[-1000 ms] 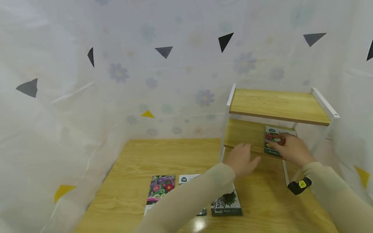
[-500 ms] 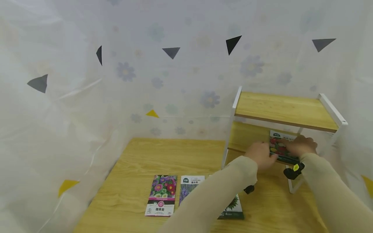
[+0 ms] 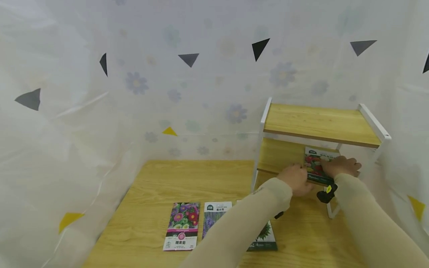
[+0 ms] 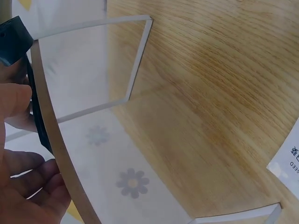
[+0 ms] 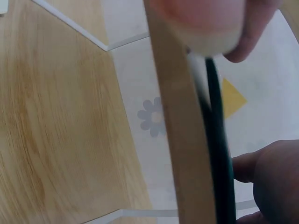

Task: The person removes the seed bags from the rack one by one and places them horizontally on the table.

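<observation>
A seed packet [image 3: 312,160] with red flowers and a dark green bottom band lies on the lower board [image 3: 279,153] of a small two-tier shelf, towards its right side. My right hand [image 3: 342,166] rests over the packet's right part. At the packet's lower left corner is my left hand [image 3: 295,178], touching the board's front edge with the thumb pointing right. Both wrist views show the packet's dark lower edge [image 4: 39,116] side-on along the wooden board edge [image 5: 180,126]. The right fingertips are partly hidden.
On the table [image 3: 197,178] lie a packet with pink and purple flowers [image 3: 182,227], a lavender packet [image 3: 214,214] and a packet with a dark green leafy picture [image 3: 266,240], the latter two partly behind the left sleeve. Above the hands is the shelf's upper board [image 3: 318,121].
My left hand has moved right and up to the packet's lower left corner. My right hand has shifted from gripping the packet's front to lying over its right part.
</observation>
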The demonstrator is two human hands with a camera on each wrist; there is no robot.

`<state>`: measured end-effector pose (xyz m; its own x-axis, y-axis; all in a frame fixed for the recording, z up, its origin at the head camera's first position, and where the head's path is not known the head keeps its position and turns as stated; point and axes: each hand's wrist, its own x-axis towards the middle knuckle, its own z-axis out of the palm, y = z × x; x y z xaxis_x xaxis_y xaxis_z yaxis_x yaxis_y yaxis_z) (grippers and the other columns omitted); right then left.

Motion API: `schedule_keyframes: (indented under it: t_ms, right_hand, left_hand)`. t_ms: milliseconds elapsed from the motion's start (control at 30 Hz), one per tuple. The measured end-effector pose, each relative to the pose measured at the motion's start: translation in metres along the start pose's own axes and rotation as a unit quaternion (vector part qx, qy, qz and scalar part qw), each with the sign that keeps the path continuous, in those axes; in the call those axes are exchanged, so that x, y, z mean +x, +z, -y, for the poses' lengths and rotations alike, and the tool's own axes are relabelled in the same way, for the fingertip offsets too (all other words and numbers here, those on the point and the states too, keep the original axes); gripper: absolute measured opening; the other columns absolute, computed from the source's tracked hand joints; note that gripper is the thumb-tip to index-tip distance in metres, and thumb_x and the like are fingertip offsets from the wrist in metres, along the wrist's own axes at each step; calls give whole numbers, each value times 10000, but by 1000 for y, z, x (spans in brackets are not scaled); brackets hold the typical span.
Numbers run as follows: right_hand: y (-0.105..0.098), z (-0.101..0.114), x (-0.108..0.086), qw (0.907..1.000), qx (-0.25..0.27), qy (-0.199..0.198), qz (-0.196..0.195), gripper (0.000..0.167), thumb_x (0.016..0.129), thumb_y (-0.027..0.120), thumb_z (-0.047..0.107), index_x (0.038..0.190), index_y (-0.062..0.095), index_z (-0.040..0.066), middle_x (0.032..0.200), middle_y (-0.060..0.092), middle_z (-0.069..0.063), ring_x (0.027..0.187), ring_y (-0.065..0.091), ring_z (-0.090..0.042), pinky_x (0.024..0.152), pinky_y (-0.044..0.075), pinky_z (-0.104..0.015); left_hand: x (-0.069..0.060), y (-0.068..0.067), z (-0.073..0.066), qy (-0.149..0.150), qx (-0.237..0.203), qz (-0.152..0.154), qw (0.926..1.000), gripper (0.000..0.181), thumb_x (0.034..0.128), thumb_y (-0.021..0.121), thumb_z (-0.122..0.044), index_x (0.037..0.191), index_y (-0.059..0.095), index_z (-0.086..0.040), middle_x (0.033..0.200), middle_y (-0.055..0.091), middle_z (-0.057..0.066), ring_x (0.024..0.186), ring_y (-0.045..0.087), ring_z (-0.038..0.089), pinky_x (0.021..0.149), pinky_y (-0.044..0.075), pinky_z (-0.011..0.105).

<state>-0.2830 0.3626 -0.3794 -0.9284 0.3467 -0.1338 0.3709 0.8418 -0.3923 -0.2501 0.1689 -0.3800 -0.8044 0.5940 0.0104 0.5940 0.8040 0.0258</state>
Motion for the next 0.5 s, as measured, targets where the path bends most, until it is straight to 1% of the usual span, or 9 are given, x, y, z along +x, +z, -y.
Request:
schedule_keyframes:
  t_ms: [100, 167, 300, 500]
  right_hand:
    - [3, 2, -1, 9999, -94, 0, -127, 997, 908, 324, 665, 1230, 366, -278, 1122, 278, -486, 1017, 285, -564, 756, 368, -602]
    - [4, 4, -2, 9998, -112, -36, -173, 1007, 903, 327, 680, 1215, 391, -276, 1118, 286, -485, 1008, 299, -554, 729, 387, -578]
    - [6, 8, -3, 9995, -3, -122, -283, 988, 914, 349, 648, 1211, 399, -294, 1114, 292, -489, 1018, 309, -552, 710, 392, -556]
    - [10, 11, -9, 9969, 104, -262, -728, 936, 931, 376, 597, 1203, 389, -298, 1081, 330, -477, 996, 331, -561, 706, 379, -576]
  left_hand:
    - [1, 2, 0, -44, 68, 68, 9999, 659, 938, 444, -601, 1468, 400, -212, 1475, 355, -83, 1353, 324, 94, 1072, 305, 205]
    - [3, 5, 2, -85, 188, 104, 9997, 655, 944, 425, -602, 1477, 382, -225, 1496, 318, -88, 1374, 284, 94, 1089, 275, 202]
    - [4, 10, 4, -156, 285, 14, 9995, 645, 940, 426, -604, 1472, 389, -241, 1503, 295, -91, 1379, 263, 93, 1092, 269, 201]
    - [1, 12, 4, -71, 557, -157, 9983, 637, 941, 417, -605, 1463, 403, -240, 1491, 311, -81, 1371, 271, 95, 1104, 233, 189]
